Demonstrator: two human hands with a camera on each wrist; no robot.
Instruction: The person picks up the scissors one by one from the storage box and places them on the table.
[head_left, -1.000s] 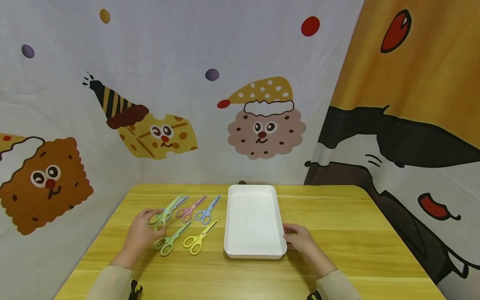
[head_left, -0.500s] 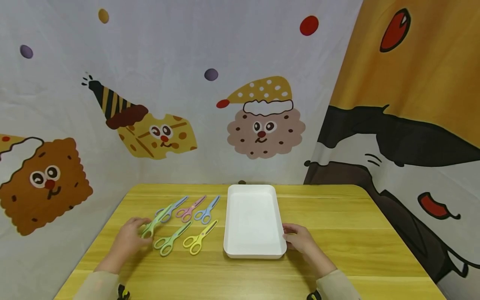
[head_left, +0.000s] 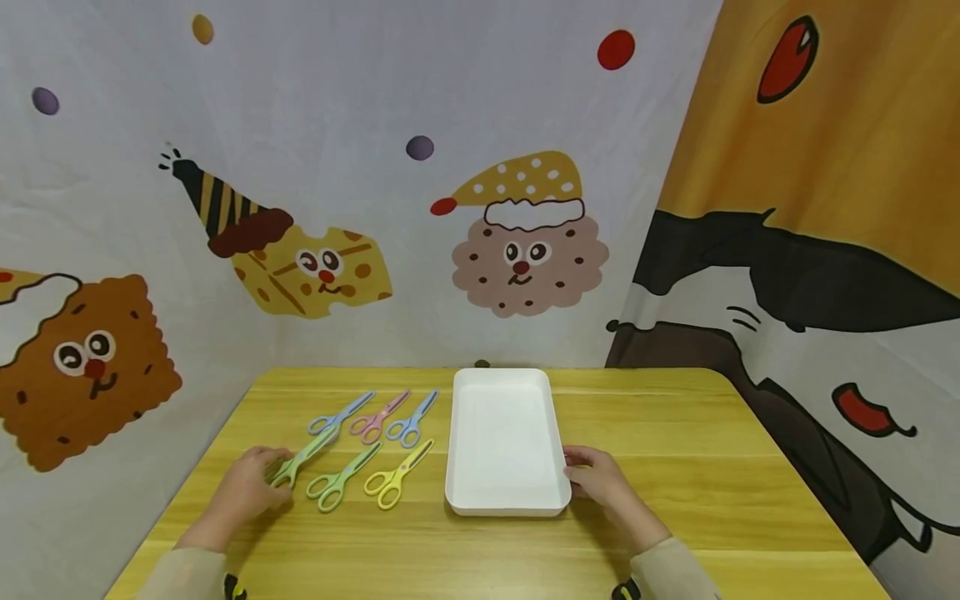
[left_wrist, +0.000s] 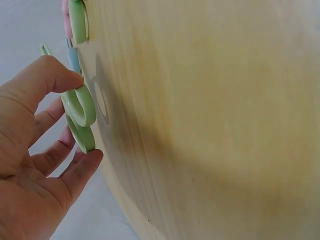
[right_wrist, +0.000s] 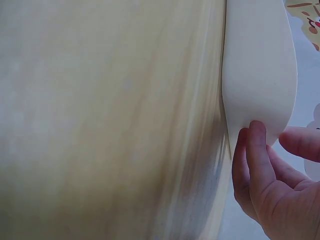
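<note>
My left hand [head_left: 243, 487] pinches light green scissors [head_left: 303, 457] by the handle loops at the left of the table. In the left wrist view, these scissors [left_wrist: 82, 107] have their loops raised off the wood, above a shadow. Their blades point away and overlap the handle of blue scissors [head_left: 352, 408] in the head view. My right hand [head_left: 596, 475] holds the white tray [head_left: 561, 442] at its right side, near the front corner. In the right wrist view, fingertips [right_wrist: 257, 127] lie against the tray's outer wall and the thumb is at its rim.
Pink scissors [head_left: 382, 414] and second blue scissors [head_left: 412, 419] lie in the back row. Another green pair of scissors [head_left: 343, 477] and yellow scissors [head_left: 400, 475] lie in front. The wooden table [head_left: 675, 450] ends at a printed cloth [head_left: 360, 100].
My left hand has drawn the green scissors left and toward me, off most of the back blue scissors. The right hand and the tray have stayed in place.
</note>
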